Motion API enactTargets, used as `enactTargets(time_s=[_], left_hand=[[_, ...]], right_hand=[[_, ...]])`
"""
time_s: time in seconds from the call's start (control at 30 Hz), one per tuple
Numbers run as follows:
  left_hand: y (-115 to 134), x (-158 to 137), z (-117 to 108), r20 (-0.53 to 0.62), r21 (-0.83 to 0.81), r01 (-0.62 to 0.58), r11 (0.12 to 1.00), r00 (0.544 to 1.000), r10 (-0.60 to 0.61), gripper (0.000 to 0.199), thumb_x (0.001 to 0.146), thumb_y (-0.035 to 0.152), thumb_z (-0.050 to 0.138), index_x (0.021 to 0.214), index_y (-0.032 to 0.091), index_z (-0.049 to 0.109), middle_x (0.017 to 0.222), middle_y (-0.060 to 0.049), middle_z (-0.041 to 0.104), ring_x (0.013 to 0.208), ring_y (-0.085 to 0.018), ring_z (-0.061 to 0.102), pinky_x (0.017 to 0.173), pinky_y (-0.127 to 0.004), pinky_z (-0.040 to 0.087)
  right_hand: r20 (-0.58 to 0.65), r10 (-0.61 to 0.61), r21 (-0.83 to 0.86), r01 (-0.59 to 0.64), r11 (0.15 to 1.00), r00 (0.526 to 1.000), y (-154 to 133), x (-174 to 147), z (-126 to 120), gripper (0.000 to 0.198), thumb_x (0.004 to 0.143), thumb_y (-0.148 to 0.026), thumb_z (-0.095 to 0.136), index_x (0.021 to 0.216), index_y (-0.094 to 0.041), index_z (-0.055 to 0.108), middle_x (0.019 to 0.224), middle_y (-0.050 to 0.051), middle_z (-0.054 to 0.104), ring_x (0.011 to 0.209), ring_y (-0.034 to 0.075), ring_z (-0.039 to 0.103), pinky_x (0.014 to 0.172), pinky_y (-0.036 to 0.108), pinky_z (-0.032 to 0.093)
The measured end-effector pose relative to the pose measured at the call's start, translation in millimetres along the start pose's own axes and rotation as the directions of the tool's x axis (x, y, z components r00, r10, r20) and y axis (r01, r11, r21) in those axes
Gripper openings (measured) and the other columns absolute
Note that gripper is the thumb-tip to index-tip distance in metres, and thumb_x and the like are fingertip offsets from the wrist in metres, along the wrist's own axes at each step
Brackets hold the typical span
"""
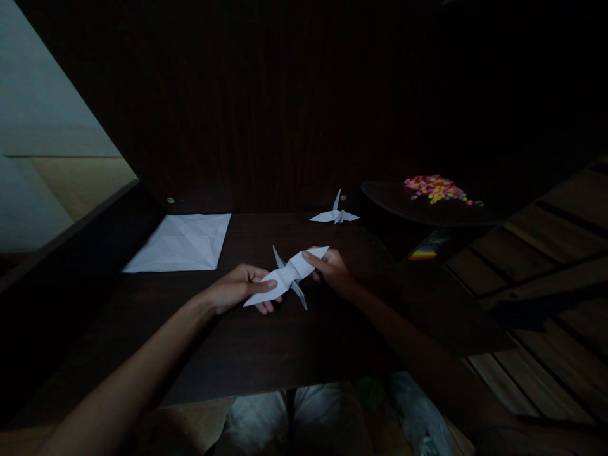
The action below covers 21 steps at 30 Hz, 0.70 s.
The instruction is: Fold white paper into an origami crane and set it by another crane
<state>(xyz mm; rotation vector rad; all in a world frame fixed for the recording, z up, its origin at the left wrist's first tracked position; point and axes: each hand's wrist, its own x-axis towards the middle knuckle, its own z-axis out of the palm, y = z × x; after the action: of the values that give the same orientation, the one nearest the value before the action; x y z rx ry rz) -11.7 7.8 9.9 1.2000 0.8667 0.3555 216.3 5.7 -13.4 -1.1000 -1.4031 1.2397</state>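
Observation:
A white folded paper crane point(287, 274) is held between both my hands just over the dark tabletop, its two wings spread and its two thin points sticking out above and below. My left hand point(249, 286) grips the left wing, thumb on top and fingers underneath. On the right wing, my right hand point(327, 266) pinches with the thumb on top; its other fingers are partly hidden beneath the paper. Farther back stands a second white paper crane point(336, 216), untouched, with its wings out.
Creased white paper point(185, 244) lies at the tabletop's point(266, 354) back left. On a raised rounded shelf point(380, 190) at right sits a pile of small colourful pieces point(437, 189). A dark panel point(285, 114) rises behind, and a low side board point(71, 234) borders the left.

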Motion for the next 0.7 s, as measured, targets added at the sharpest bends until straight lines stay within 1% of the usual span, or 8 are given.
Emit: enactTargets(time_s=[0.1, 0.17, 0.27, 0.4, 0.47, 0.57, 0.63, 0.7], left_hand=[[-1, 1, -4, 0.004, 0.025, -0.008, 1.000, 1.000, 0.008, 0.032, 0.074, 0.038, 0.075, 0.082, 0.008, 0.070, 0.081, -0.013, 0.074, 0.056, -0.013, 0.066, 0.051, -0.022, 0.052], [-3, 1, -9, 0.016, 0.041, -0.012, 0.999, 1.000, 0.011, 0.031, 0.073, 0.037, 0.076, 0.085, 0.008, 0.071, 0.083, -0.012, 0.074, 0.056, -0.013, 0.065, 0.052, -0.022, 0.052], [-3, 2, -17, 0.050, 0.081, -0.012, 0.997, 0.999, 0.008, 0.032, 0.072, 0.037, 0.076, 0.086, 0.009, 0.071, 0.081, -0.011, 0.073, 0.056, -0.013, 0.064, 0.051, -0.022, 0.052], [1, -1, -26, 0.031, 0.127, -0.001, 0.992, 1.000, -0.003, 0.031, 0.071, 0.039, 0.077, 0.080, 0.010, 0.071, 0.076, -0.009, 0.072, 0.053, -0.011, 0.062, 0.048, -0.020, 0.050], [4, -2, -28, 0.006, 0.140, 0.001, 0.990, 1.000, -0.002, 0.030, 0.072, 0.039, 0.076, 0.077, 0.010, 0.071, 0.069, -0.007, 0.071, 0.049, -0.010, 0.059, 0.046, -0.019, 0.048], [7, -3, -29, -0.024, 0.158, -0.009, 0.987, 1.000, 0.013, 0.030, 0.074, 0.039, 0.074, 0.074, 0.009, 0.072, 0.057, -0.004, 0.066, 0.044, -0.008, 0.055, 0.044, -0.017, 0.045], [7, -4, -29, -0.028, 0.168, -0.013, 0.986, 0.999, 0.018, 0.030, 0.073, 0.039, 0.075, 0.073, 0.010, 0.072, 0.054, -0.004, 0.065, 0.043, -0.008, 0.054, 0.043, -0.017, 0.044], [7, -4, -29, -0.021, 0.171, -0.013, 0.985, 1.000, 0.017, 0.029, 0.073, 0.039, 0.075, 0.073, 0.010, 0.073, 0.053, -0.003, 0.064, 0.044, -0.008, 0.054, 0.044, -0.018, 0.045]], right_hand=[[0.024, -0.011, -0.028, 0.012, 1.000, 1.000, -5, 2, -7, 0.037, 0.072, -0.046, 0.069, 0.085, -0.011, 0.068, 0.054, -0.002, 0.059, 0.040, 0.008, 0.048, 0.037, 0.019, 0.036], [0.063, 0.025, -0.050, -0.022, 0.999, 0.998, -8, 4, -13, 0.038, 0.068, -0.044, 0.074, 0.085, -0.010, 0.068, 0.053, -0.001, 0.061, 0.043, 0.010, 0.054, 0.040, 0.021, 0.042], [0.146, 0.100, -0.047, -0.094, 0.994, 0.984, -12, 6, -21, 0.040, 0.065, -0.043, 0.076, 0.083, -0.009, 0.068, 0.053, 0.002, 0.065, 0.043, 0.013, 0.059, 0.042, 0.023, 0.047], [0.213, 0.149, -0.016, -0.149, 0.989, 0.966, -12, 8, -29, 0.041, 0.064, -0.041, 0.078, 0.086, -0.008, 0.066, 0.055, 0.003, 0.067, 0.047, 0.015, 0.064, 0.046, 0.025, 0.051], [0.265, 0.166, -0.025, -0.165, 0.986, 0.950, -11, 8, -32, 0.041, 0.063, -0.038, 0.079, 0.087, -0.008, 0.066, 0.058, 0.004, 0.069, 0.049, 0.016, 0.065, 0.046, 0.025, 0.052], [0.362, 0.203, -0.051, -0.198, 0.979, 0.910, -8, 7, -32, 0.043, 0.060, -0.035, 0.082, 0.090, -0.008, 0.066, 0.064, 0.005, 0.071, 0.050, 0.016, 0.066, 0.047, 0.025, 0.053], [0.408, 0.224, -0.063, -0.218, 0.974, 0.885, -6, 7, -31, 0.045, 0.060, -0.035, 0.082, 0.092, -0.008, 0.066, 0.068, 0.006, 0.071, 0.051, 0.016, 0.067, 0.047, 0.025, 0.054], [0.425, 0.229, -0.062, -0.225, 0.972, 0.876, -5, 7, -29, 0.045, 0.061, -0.035, 0.081, 0.094, -0.008, 0.066, 0.068, 0.006, 0.071, 0.052, 0.016, 0.067, 0.046, 0.024, 0.053]])
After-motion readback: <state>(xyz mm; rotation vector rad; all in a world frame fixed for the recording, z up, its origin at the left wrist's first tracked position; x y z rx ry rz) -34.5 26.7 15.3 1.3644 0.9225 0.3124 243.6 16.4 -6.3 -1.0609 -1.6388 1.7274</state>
